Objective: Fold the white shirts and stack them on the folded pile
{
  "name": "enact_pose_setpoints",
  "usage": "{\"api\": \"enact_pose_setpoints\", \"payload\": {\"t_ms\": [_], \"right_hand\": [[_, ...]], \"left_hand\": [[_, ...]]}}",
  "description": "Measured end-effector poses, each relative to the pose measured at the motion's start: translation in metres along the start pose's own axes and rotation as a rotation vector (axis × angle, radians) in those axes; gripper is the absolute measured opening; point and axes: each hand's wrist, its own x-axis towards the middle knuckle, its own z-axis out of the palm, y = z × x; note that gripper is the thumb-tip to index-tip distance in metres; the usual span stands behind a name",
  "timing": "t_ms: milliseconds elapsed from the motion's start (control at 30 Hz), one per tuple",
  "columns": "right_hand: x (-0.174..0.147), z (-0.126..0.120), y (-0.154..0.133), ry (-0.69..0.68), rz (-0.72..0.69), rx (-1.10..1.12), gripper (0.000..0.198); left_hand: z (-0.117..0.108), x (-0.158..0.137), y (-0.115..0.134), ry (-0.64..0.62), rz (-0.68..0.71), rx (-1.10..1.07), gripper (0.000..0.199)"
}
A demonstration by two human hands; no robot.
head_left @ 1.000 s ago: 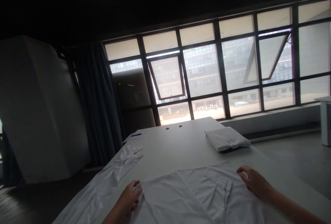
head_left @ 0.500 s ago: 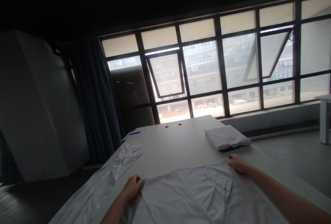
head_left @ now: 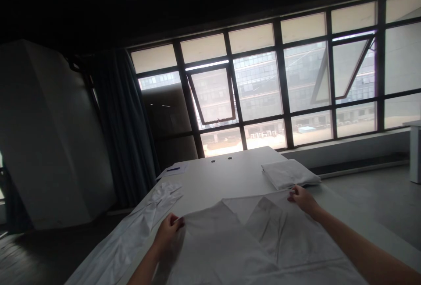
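Observation:
A white garment (head_left: 223, 236), its kind not certain, is stretched between my two hands over the near part of the white table (head_left: 217, 179). My left hand (head_left: 168, 230) is closed on its upper left corner. At the upper right corner, my right hand (head_left: 302, 199) pinches the cloth, fingers closed. The top edge between the hands dips in a V near the middle, with creased folds to the right of it. My right hand is just in front of a folded white cloth bundle (head_left: 291, 173). The garment's lower part runs out of view.
Another white cloth (head_left: 131, 232) lies crumpled along the table's left edge. Paper with a dark pen (head_left: 173, 169) is at the far left corner. Beyond stand a dark curtain (head_left: 126, 131) and windows, two of them tilted out. A white table leg (head_left: 415, 153) shows far right.
Both hands have risen slightly and lifted the garment's top edge with them. The right hand came closer to the folded bundle. The cloth's folds have shifted and its middle now dips.

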Motion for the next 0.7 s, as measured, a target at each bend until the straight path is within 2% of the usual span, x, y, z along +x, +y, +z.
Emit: {"api": "enact_pose_setpoints", "payload": {"t_ms": [133,200,333,433,500,567,633,667,700], "right_hand": [[-0.011,-0.021,0.002,-0.061,-0.068,0.088,0.03],[-0.023,-0.032,0.007,-0.109,-0.108,0.099,0.035],[-0.053,-0.05,0.021,-0.233,-0.121,0.052,0.038],[-0.074,-0.056,0.032,-0.265,-0.151,0.017,0.032],[-0.086,-0.056,0.041,-0.271,-0.185,-0.021,0.025],[-0.096,-0.054,0.049,-0.275,-0.227,-0.048,0.019],[-0.103,-0.052,0.055,-0.262,-0.27,-0.065,0.017],[-0.106,-0.051,0.057,-0.248,-0.286,-0.073,0.016],[-0.108,-0.05,0.058,-0.239,-0.298,-0.083,0.015]], "left_hand": [[-0.015,-0.012,0.007,-0.007,0.066,0.071,0.064],[-0.024,-0.021,0.004,-0.075,0.09,0.1,0.061],[-0.039,-0.042,-0.015,-0.275,0.107,0.107,0.052],[-0.044,-0.054,-0.033,-0.324,0.094,0.132,0.048],[-0.045,-0.059,-0.041,-0.348,0.132,0.235,0.045],[-0.043,-0.062,-0.042,-0.357,0.181,0.397,0.034],[-0.038,-0.065,-0.035,-0.332,0.181,0.589,0.016],[-0.033,-0.068,-0.028,-0.303,0.172,0.689,0.016],[-0.026,-0.071,-0.019,-0.266,0.17,0.78,0.023]]}}
